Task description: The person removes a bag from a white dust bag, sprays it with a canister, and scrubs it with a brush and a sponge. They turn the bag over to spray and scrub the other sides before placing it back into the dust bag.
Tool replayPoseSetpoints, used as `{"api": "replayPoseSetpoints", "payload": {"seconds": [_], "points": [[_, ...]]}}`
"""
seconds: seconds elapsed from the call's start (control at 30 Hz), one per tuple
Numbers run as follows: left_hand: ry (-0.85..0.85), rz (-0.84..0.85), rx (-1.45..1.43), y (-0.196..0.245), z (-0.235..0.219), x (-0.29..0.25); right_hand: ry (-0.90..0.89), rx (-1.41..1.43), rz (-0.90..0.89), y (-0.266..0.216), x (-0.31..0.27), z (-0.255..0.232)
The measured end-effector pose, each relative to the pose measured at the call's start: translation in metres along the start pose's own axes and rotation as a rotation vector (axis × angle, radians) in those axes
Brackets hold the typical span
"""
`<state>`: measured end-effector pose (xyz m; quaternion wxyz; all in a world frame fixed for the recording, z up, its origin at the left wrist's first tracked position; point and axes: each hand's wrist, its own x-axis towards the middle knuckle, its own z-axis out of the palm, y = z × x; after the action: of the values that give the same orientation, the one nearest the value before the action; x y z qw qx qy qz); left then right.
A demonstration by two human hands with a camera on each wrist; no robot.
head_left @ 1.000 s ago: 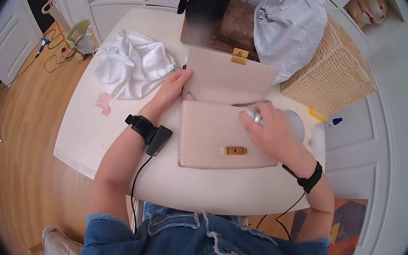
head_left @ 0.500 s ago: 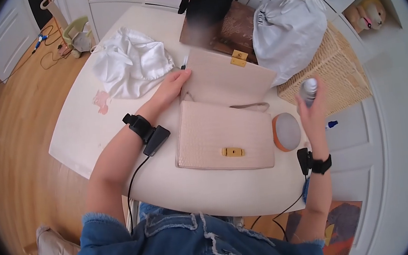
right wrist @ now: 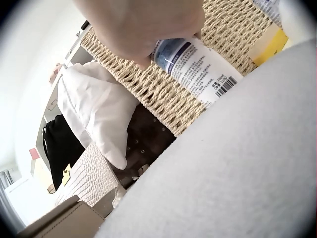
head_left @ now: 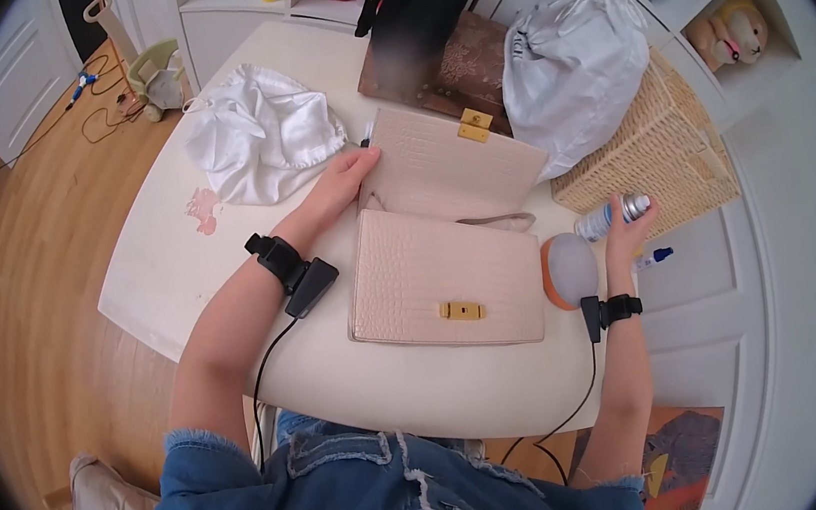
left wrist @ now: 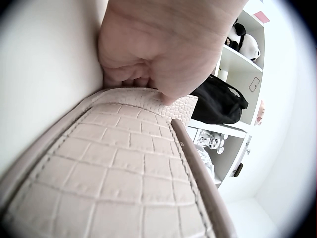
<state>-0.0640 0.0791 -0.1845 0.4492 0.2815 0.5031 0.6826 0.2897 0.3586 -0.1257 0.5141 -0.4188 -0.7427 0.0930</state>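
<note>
A pale pink crocodile-textured handbag (head_left: 440, 271) lies on the white table with its flap (head_left: 447, 155) raised and folded back. My left hand (head_left: 347, 179) pinches the flap's left edge, thumb on the near face; in the left wrist view the curled fingers are partly hidden behind the leather. Right of the bag, my right hand (head_left: 631, 227) grips a white and blue spray can (head_left: 595, 221) around its silver top. The can's printed label shows in the right wrist view. Just below it stands a round grey sponge pad (head_left: 576, 268) with an orange side, beside the bag.
A white satin dust bag (head_left: 264, 135) is crumpled at the left of the table (head_left: 168, 272). Behind the handbag are a brown bag (head_left: 472, 61), a black bag (head_left: 426, 11) and another white drawstring bag (head_left: 574, 75). A woven basket (head_left: 653, 151) stands at the right.
My right hand has swung from over the handbag's front out to the right, then lowered the spray can from a raised position to beside the sponge pad. The left hand keeps its hold.
</note>
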Motion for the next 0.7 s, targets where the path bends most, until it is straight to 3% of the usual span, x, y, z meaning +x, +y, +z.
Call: {"api": "replayPoseSetpoints", "payload": {"seconds": [0.23, 0.37, 0.5, 0.57, 0.63, 0.7], "points": [[0.011, -0.022, -0.005, 0.002, 0.001, -0.001, 0.004, 0.026, -0.002, 0.014, -0.007, -0.005], [0.054, -0.06, 0.011, 0.004, -0.002, -0.001, 0.195, -0.1, -0.098, -0.048, -0.033, -0.026], [0.056, -0.051, -0.051, -0.005, -0.006, 0.006, -0.367, 0.052, -0.42, -0.087, -0.069, -0.032], [0.119, 0.008, -0.071, 0.0, 0.001, 0.002, -0.647, 0.134, -0.415, -0.119, -0.09, -0.035], [0.185, 0.078, -0.09, 0.002, 0.003, 0.002, -0.713, 0.124, -0.436, -0.136, -0.109, -0.036], [0.314, 0.273, 0.031, 0.003, -0.004, 0.006, -0.776, 0.121, -0.466, -0.141, -0.118, -0.037]]}}
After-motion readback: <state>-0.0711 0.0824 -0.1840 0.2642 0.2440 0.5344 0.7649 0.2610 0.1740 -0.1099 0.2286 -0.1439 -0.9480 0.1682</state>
